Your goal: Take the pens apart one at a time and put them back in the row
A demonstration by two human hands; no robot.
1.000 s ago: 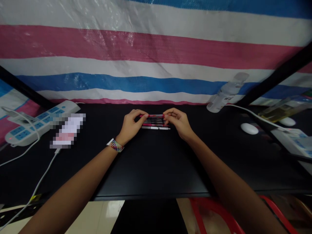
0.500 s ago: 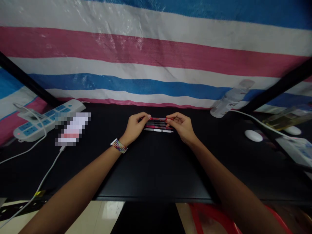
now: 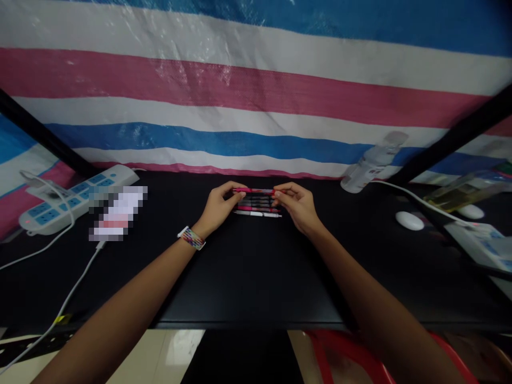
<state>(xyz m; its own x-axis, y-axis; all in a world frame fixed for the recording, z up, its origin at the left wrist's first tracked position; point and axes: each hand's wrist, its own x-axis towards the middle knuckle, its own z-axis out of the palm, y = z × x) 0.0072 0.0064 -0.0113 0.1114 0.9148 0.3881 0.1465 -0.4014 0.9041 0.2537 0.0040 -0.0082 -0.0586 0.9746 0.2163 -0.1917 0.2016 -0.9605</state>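
Left grip (image 3: 219, 205) pinching red pen (image 3: 258, 191) at 1 end, right grip (image 3: 298, 205) pinching the other, white pen (image 3: 253, 214) lying on tabletop (image 3: 256, 277)

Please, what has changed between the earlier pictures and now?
The left hand and right hand seem to have moved the red pen slightly away from the white pen. Both keep pinching it. The white pen and left-side power strip stayed.
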